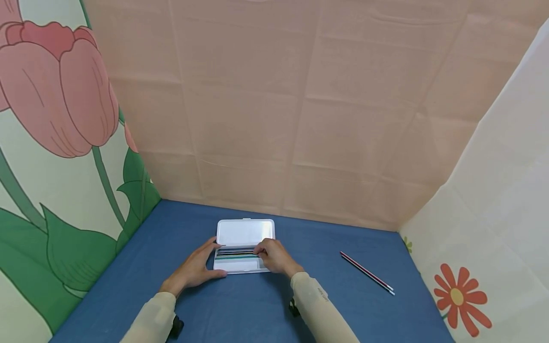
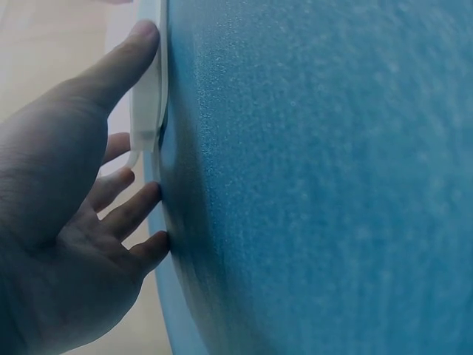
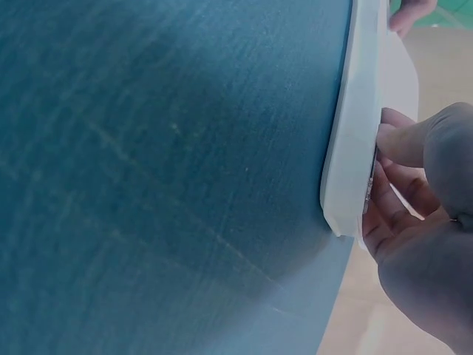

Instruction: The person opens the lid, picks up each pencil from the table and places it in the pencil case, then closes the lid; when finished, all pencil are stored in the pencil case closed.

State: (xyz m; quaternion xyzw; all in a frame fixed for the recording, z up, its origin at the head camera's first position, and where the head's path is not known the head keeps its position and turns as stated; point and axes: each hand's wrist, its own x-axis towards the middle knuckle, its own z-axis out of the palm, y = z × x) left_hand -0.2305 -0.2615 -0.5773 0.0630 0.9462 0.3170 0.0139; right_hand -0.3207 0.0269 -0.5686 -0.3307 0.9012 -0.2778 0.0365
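A white pencil case (image 1: 245, 232) lies with its lid raised on the blue tabletop. Several pencils (image 1: 235, 254) lie lengthwise in its tray, one of them teal and others dark. My left hand (image 1: 195, 267) holds the case's left end, thumb against the front wall and fingers near the hinge. In the left wrist view the thumb (image 2: 137, 52) lies along the case's white side wall (image 2: 148, 111). My right hand (image 1: 276, 256) reaches into the tray's right part, thumb and fingers pinching a pencil's end, mostly hidden by the hand. In the right wrist view the fingertips (image 3: 392, 137) dip over the rim.
Two pencils (image 1: 366, 272), dark red and dark with whitish ends, lie side by side on the blue cloth (image 1: 326, 305) to the right. A beige sheet (image 1: 291, 119) hangs behind the table. Printed flower panels (image 1: 64, 95) stand left and right.
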